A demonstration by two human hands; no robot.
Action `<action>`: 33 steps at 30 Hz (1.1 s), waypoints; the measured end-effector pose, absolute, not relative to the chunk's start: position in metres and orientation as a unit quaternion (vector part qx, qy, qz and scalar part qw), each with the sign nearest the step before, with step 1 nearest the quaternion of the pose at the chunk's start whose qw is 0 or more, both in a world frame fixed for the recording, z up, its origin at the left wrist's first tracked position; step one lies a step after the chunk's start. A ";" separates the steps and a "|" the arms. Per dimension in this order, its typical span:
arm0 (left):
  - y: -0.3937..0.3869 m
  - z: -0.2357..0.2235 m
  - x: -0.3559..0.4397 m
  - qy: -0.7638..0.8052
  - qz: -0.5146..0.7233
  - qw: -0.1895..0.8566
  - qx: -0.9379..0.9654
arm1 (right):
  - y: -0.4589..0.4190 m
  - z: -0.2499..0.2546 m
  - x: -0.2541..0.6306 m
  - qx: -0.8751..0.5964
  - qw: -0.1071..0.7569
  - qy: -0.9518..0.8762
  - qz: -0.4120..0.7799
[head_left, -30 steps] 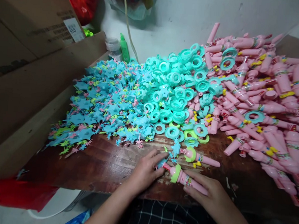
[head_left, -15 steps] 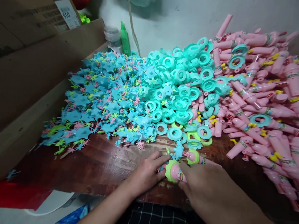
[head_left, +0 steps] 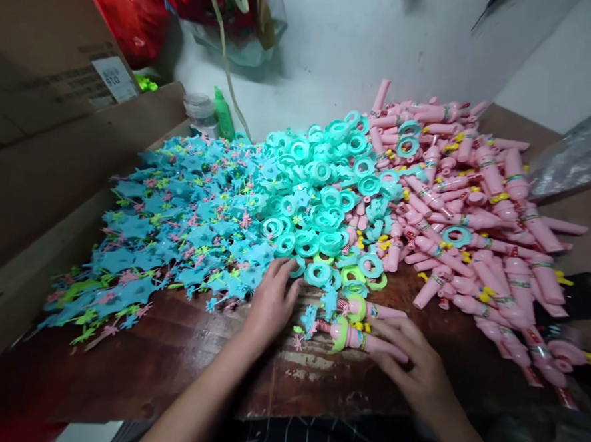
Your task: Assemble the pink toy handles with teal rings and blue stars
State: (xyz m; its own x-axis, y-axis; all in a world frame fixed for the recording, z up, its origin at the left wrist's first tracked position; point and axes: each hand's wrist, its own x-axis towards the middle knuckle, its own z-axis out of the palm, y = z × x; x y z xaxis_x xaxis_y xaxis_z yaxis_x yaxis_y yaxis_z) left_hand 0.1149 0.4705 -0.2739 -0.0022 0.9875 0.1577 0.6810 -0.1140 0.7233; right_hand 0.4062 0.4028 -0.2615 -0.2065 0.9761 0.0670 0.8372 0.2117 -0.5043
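Note:
My left hand [head_left: 269,301] reaches forward, its curled fingertips at the near edge of the blue star pieces [head_left: 175,220] and the teal rings [head_left: 321,202]; what it pinches, if anything, is hidden. My right hand [head_left: 419,368] lies over the handle of a pink wand [head_left: 356,338] with a green collar, which rests on the wooden table [head_left: 177,347]. A second pink wand [head_left: 370,310] with a collar lies just beyond it.
A big heap of pink handles [head_left: 490,219] fills the right side. Cardboard boxes [head_left: 55,133] wall the left. A green bottle [head_left: 224,115] and a small jar [head_left: 201,112] stand at the back by the white wall. A red bag [head_left: 133,11] hangs above.
My left hand has left the wand's tip and moved forward to the edge of the star and ring piles. My right hand has laid the wand flat on the table.

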 end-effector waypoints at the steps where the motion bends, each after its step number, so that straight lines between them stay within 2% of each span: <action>1: 0.476 -0.275 0.115 0.633 0.283 0.172 0.699 | 0.413 -0.257 0.413 -0.643 0.211 -0.717 0.166; 3: 0.480 -0.277 0.114 0.649 0.204 0.078 0.729 | 0.436 -0.250 0.429 -0.747 0.201 -0.624 0.111; 6: 0.473 -0.280 0.113 0.663 0.169 0.013 0.730 | 0.468 -0.250 0.448 -0.825 0.114 -0.547 0.077; 11: 0.448 -0.288 0.116 0.616 0.175 0.026 0.768 | 0.493 -0.257 0.454 -0.842 0.123 -0.513 0.113; 14: 0.440 -0.292 0.111 0.598 0.205 0.065 0.772 | 0.494 -0.249 0.457 -0.849 0.174 -0.453 0.211; 18: 0.437 -0.281 0.102 0.587 0.323 0.152 0.726 | 0.478 -0.226 0.456 -0.791 0.268 -0.405 0.372; 21: 0.439 -0.258 0.106 0.612 0.459 0.263 0.588 | 0.453 -0.210 0.434 -0.747 0.312 -0.402 0.428; 23: 0.440 -0.240 0.115 0.587 0.546 0.388 0.454 | 0.433 -0.203 0.409 -0.708 0.306 -0.418 0.480; 25: 0.439 -0.225 0.130 0.507 0.608 0.519 0.323 | 0.413 -0.203 0.380 -0.648 0.259 -0.467 0.543; 27: 0.435 -0.216 0.146 0.426 0.624 0.612 0.232 | 0.394 -0.209 0.356 -0.603 0.207 -0.560 0.529; 29: 0.428 -0.215 0.159 0.380 0.627 0.653 0.190 | 0.379 -0.220 0.339 -0.582 0.188 -0.651 0.448; 31: 0.418 -0.219 0.167 0.345 0.625 0.678 0.174 | 0.370 -0.231 0.329 -0.569 0.196 -0.696 0.392; 33: 0.408 -0.225 0.169 0.309 0.613 0.708 0.163 | 0.365 -0.236 0.325 -0.571 0.219 -0.672 0.418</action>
